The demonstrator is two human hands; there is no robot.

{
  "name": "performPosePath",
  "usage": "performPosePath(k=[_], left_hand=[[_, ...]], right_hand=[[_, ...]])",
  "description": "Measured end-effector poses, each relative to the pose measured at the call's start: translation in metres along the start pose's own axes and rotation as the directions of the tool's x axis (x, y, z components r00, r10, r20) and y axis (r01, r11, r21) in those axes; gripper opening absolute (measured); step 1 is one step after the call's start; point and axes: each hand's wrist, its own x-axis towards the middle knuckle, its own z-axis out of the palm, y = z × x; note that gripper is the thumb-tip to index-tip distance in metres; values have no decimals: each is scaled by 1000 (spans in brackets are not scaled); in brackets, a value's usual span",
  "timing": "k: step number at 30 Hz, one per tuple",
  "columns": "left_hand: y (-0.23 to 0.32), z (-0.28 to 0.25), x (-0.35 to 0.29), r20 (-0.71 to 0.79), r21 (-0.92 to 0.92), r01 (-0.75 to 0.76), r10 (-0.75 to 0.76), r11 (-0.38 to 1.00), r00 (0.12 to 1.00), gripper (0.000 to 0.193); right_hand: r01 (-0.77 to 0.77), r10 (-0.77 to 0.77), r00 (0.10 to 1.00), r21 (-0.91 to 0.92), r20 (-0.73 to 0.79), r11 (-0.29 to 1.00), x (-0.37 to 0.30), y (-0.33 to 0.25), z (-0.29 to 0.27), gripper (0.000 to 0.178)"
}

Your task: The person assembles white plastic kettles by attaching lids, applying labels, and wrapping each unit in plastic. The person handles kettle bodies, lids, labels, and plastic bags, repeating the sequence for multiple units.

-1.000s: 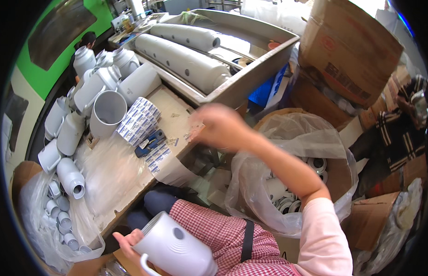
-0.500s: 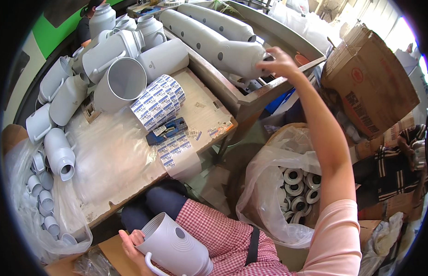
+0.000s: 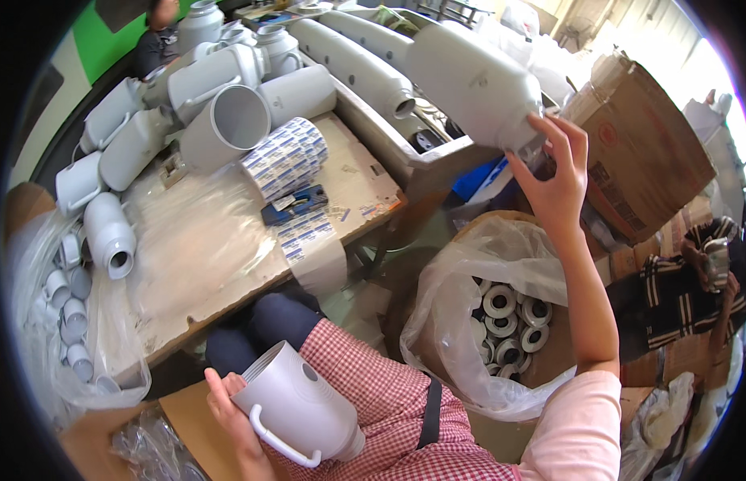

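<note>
My left hand (image 3: 228, 413) holds a short grey plastic housing with a handle (image 3: 297, 409) against my lap, its open end up and to the left. My right hand (image 3: 559, 180) is raised to the right and grips the lower end of a long grey plastic body (image 3: 469, 76), which is lifted clear of the wooden crate (image 3: 405, 156). Below that arm stands a clear plastic bag (image 3: 461, 321) holding several grey ring-shaped parts (image 3: 509, 325).
The worktable (image 3: 204, 248) carries a roll of blue-and-white labels (image 3: 285, 160), a blue tool (image 3: 294, 204), and many grey housings (image 3: 196, 88) at the back. More long grey bodies (image 3: 357, 60) lie in the crate. A cardboard box (image 3: 653, 144) stands right. Another person (image 3: 693, 280) sits nearby.
My right hand reached from the table edge into the crate, took hold of a long grey body and lifted it out toward the right. My left hand stayed on the housing.
</note>
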Motion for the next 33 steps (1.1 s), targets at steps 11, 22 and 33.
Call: performPosePath(k=[11,22,33], left_hand=[[-16,-16,8,205,-179,38,0,983,979,67],[-25,-20,15,201,-198,-25,65,980,977,65],[-5,-7,18,202,-92,-63,80,994,976,65]], right_hand=[[-230,76,912,350,404,908,91,-69,3,61],[-37,86,745,-88,662,995,99,-88,160,68],[-179,-316,778,675,542,716,-86,-173,195,26]])
